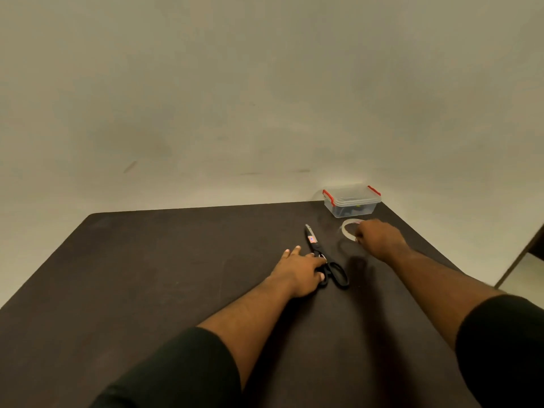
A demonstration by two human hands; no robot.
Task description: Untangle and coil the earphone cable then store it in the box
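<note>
A clear plastic box (351,201) with red latches and its lid on stands at the table's far right corner; dark items, maybe the earphone cable, show through its wall. My left hand (300,272) rests on the handles of black scissors (315,245), fingers spread. My right hand (379,238) is closed on the near edge of a clear tape roll (347,226) that lies just in front of the box.
The dark table (147,275) meets a plain pale wall at its far edge. Its right edge runs diagonally, with a floor and a piece of furniture (530,245) beyond it.
</note>
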